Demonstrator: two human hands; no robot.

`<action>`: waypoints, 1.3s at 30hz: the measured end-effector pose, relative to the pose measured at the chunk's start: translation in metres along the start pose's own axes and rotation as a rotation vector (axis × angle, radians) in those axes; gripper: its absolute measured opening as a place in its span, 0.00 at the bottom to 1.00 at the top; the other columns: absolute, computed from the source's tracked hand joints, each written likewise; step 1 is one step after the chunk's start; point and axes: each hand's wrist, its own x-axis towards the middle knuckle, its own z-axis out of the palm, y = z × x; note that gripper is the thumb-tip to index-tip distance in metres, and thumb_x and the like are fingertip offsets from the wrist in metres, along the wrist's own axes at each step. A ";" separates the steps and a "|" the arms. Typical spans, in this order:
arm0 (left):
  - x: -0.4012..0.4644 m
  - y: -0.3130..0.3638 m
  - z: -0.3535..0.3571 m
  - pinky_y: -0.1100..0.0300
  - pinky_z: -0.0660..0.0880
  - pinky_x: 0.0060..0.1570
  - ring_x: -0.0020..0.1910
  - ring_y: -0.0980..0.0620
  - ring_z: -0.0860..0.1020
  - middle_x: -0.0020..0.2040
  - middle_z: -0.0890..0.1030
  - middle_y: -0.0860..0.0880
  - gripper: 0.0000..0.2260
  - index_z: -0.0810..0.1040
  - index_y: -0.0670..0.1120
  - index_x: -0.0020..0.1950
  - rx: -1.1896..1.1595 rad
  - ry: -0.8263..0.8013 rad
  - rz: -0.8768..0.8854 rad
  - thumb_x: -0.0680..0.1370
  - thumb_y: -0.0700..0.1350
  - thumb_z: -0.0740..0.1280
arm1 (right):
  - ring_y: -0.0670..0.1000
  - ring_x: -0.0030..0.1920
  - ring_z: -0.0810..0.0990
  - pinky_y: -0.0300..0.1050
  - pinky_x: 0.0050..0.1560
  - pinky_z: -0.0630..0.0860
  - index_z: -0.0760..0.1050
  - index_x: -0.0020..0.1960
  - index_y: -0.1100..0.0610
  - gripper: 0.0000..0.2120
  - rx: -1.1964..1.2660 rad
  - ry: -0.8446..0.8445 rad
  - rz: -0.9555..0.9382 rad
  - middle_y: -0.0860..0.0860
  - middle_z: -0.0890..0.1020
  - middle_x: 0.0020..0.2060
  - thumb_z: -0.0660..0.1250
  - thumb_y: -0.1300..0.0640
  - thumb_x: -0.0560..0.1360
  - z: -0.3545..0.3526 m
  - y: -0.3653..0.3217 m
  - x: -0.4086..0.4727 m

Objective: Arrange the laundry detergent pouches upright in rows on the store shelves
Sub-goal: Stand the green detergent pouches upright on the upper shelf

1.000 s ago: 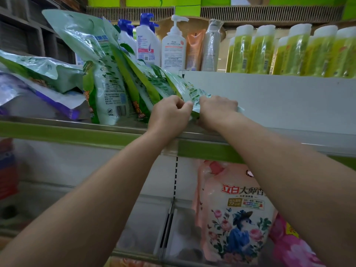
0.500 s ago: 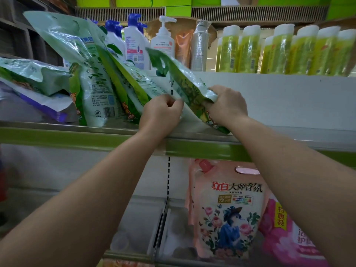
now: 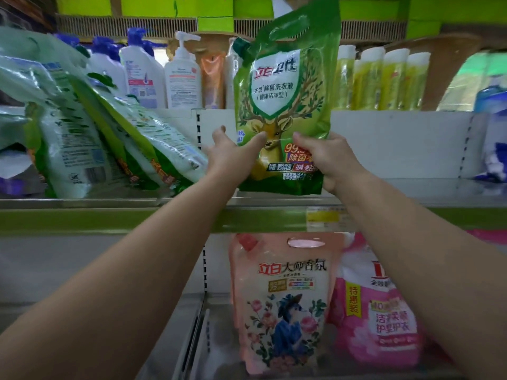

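The green detergent pouch [image 3: 285, 105] stood upright over the front of the upper shelf [image 3: 411, 200], its printed face toward the person and its bottom edge at, or just above, the shelf lip; I could not tell whether it touched. Both hands had it by the lower part: the left hand [image 3: 233, 154] with its thumb pressed across the front and its fingers behind, the right hand [image 3: 329, 160] wrapped round the lower right corner. It looked like a soft, liquid-filled bag, fairly heavy at the base and limp at the top (the flap with the handle hole and cap sagged a little), so I judged it would slump if held high. Gripping low at both sides seemed the sound choice, though the glossy film might slip. Just to its left, the other green pouches [image 3: 123, 149] leaned in a slanting stack on the same shelf, not yet upright.
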 end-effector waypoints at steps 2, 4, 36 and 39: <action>0.003 0.002 0.006 0.42 0.62 0.67 0.72 0.39 0.61 0.76 0.59 0.42 0.44 0.48 0.50 0.78 -0.057 -0.052 -0.054 0.71 0.65 0.68 | 0.52 0.30 0.83 0.46 0.29 0.79 0.77 0.46 0.59 0.04 0.020 -0.024 0.028 0.52 0.84 0.29 0.71 0.62 0.72 -0.011 -0.004 -0.001; 0.007 0.003 0.010 0.43 0.61 0.68 0.73 0.39 0.60 0.77 0.57 0.43 0.50 0.47 0.49 0.78 -0.103 -0.110 -0.097 0.67 0.68 0.69 | 0.54 0.31 0.83 0.49 0.31 0.81 0.77 0.46 0.59 0.05 0.016 -0.042 0.054 0.54 0.84 0.30 0.71 0.61 0.72 -0.021 -0.006 -0.001; -0.016 0.004 0.014 0.43 0.73 0.61 0.60 0.40 0.77 0.63 0.76 0.42 0.65 0.63 0.46 0.71 -0.081 -0.281 0.029 0.37 0.69 0.76 | 0.56 0.58 0.76 0.55 0.59 0.75 0.64 0.66 0.58 0.44 -0.442 0.111 -0.053 0.54 0.76 0.59 0.75 0.35 0.60 -0.041 -0.009 -0.019; -0.016 0.005 0.014 0.48 0.77 0.55 0.54 0.44 0.80 0.58 0.79 0.43 0.58 0.67 0.45 0.67 -0.090 -0.283 0.043 0.41 0.67 0.76 | 0.55 0.60 0.73 0.54 0.60 0.74 0.61 0.67 0.58 0.45 -0.536 0.114 -0.049 0.54 0.73 0.61 0.78 0.40 0.60 -0.037 -0.009 -0.021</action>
